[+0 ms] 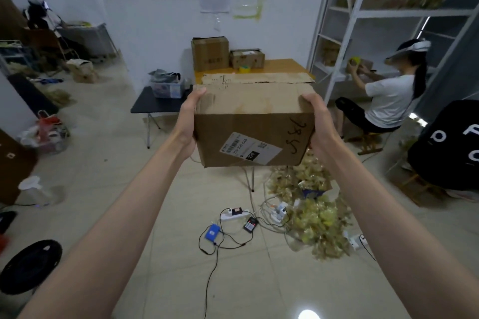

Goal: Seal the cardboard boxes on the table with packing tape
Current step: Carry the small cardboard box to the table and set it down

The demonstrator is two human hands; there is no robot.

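The left hand (190, 114) and right hand (317, 122) grip a worn cardboard box (252, 122) by its sides. It bears a shipping label (250, 147), and its flaps lie shut in front of the table (280, 66).

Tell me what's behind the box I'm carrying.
Behind the carried box, gripped by the left hand and right hand, stands a wooden table with two more boxes and a yellow-green tape roll. The table's near part is hidden.

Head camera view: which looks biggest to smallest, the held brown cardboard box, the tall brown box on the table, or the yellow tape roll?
1. Held brown cardboard box, though nearness exaggerates it.
2. Tall brown box.
3. Yellow tape roll.
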